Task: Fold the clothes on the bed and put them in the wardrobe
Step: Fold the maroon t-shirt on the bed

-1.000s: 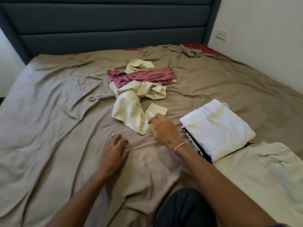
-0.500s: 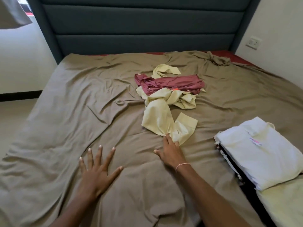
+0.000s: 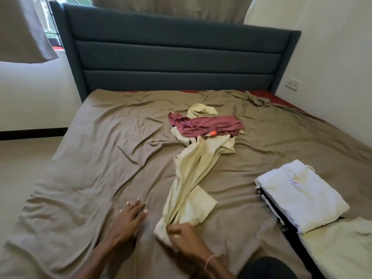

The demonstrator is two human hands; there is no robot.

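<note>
Pale yellow soft cloth garment (image 3: 191,178), drawn out into a long, loosely twisted strip on the middle of the bed. Long axis from the near edge up and slightly right toward the headboard; near end bunched, far end tucked under a crumpled maroon cloth garment (image 3: 207,126). One flat rectangular flap spread to the right of the strip's near part.

Near end gripped in the right hand (image 3: 185,236), fingers curled round the bunched cloth. Left hand (image 3: 128,220) just left of that end, not touching it, palm down and fingers straight and spread on the wrinkled brown bed sheet (image 3: 100,158).

Wide stretch of bare sheet to the left of the strip, out to the bed's left edge; a narrower bare band on the right, between the strip and a stack of folded clothes topped by a white folded garment (image 3: 302,196) near the right edge. Second pale yellow cloth (image 3: 342,248) flat at the near right corner, touching the stack.

Beyond the maroon garment, more open sheet up to the dark blue padded headboard (image 3: 177,57). Strip of red mattress (image 3: 277,96) uncovered at the far right corner, below a white wall socket (image 3: 293,84).
</note>
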